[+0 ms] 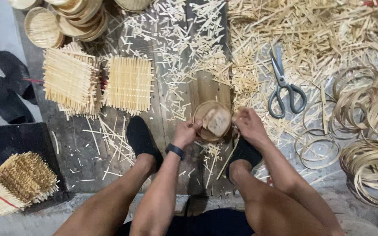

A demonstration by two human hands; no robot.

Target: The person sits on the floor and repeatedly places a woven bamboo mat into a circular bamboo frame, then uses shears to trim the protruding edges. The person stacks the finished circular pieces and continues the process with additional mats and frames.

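Note:
A small round bamboo tray (213, 120) with a thin hoop rim sits low over the wooden board between my feet. My left hand (187, 131) grips its left edge, fingers curled over the rim; a dark watch is on that wrist. My right hand (248, 124) holds the right edge, fingers closed on the rim. Both hands press toward each other around the tray. Its woven middle looks pale and partly loose.
Grey-handled scissors (285, 89) lie to the right among bamboo offcuts (311, 35). Woven square mats (130, 83) and a stack (71, 81) lie left. Bamboo hoops (366, 131) pile at right, finished round trays (73, 17) at top left, a stick bundle (16, 183) at lower left.

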